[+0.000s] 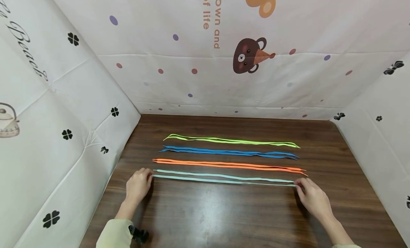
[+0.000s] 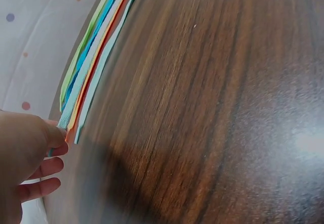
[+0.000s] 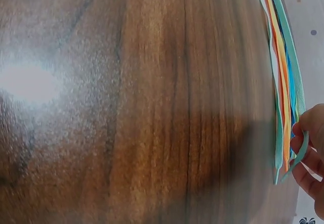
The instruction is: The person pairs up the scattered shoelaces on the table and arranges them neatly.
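Both hands hold a mint-green flat shoelace [image 1: 198,179] stretched between them, nearest the person. My left hand [image 1: 137,184] pinches one end; in the left wrist view the held shoelace [image 2: 78,90] runs up from thumb and forefinger. The other end is pinched by my right hand [image 1: 314,198], and in the right wrist view a short tail [image 3: 302,150] curls down past the fingers. Just beyond lies a second mint-green shoelace [image 1: 208,175] on the table. Farther back, roughly parallel, are orange shoelaces [image 1: 179,161], blue shoelaces [image 1: 205,152] and yellow-green shoelaces [image 1: 243,141].
The dark wood-grain table [image 1: 179,212] carries all the laces. White printed cloth walls stand at the back [image 1: 205,80], the left [image 1: 93,159] and the right [image 1: 378,151]. A black strap device [image 1: 139,234] sits at the left sleeve.
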Motion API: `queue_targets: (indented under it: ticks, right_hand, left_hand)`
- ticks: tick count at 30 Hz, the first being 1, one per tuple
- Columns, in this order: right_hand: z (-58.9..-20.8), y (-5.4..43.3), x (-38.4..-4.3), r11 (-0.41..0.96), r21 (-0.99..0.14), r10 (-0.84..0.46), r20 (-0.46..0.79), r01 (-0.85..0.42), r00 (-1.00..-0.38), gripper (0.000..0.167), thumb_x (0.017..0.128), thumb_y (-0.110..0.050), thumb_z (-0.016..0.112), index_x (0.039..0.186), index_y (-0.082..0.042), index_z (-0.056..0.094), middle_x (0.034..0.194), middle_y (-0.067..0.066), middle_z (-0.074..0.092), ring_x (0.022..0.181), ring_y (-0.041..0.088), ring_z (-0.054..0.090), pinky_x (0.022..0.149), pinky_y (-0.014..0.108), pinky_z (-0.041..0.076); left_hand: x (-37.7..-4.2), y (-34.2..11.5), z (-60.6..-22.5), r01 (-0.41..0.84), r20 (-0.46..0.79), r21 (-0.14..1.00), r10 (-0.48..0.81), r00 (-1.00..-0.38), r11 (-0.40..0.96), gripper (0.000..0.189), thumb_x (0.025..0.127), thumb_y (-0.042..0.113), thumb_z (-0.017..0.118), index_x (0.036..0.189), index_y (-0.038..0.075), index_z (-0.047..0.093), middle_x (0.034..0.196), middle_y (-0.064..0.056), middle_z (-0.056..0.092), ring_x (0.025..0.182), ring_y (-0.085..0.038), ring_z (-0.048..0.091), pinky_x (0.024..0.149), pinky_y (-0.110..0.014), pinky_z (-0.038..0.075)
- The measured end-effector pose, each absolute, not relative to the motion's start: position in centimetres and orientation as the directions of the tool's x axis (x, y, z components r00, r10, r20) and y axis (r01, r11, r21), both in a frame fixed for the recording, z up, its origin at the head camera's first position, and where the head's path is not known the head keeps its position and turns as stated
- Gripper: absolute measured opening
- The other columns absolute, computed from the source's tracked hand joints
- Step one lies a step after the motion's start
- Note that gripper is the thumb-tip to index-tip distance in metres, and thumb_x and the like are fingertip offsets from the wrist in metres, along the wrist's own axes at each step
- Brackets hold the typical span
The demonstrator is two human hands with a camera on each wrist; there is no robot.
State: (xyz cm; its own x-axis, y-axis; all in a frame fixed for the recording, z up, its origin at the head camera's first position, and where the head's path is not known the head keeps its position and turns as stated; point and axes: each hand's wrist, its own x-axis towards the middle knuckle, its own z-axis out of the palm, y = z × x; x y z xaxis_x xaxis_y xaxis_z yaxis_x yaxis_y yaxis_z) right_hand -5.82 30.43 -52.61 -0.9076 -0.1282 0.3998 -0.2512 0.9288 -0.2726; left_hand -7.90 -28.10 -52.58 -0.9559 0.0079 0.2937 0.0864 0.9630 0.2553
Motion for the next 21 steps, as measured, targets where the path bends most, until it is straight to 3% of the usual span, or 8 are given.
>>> queue_targets:
  ticks: [21]
  right_hand:
    - [-53.7,31.8,-6.9,0.924,-0.208,-0.208,0.431,-0.321,-0.878,0.027,0.062,0.009,0.07,0.08,-0.005,0.056,0.072,0.006,0.053,0.055,0.016,0.048,0.044,0.031,0.036]
  left_hand:
    - [-9.1,-28.3,-53.3,0.053,0.243,0.272,-0.016,-0.97,0.961,0.006,0.077,0.008,0.071,0.079,0.009,0.066,0.075,-0.004,0.063,0.066,-0.026,0.062,0.05,-0.041,0.047]
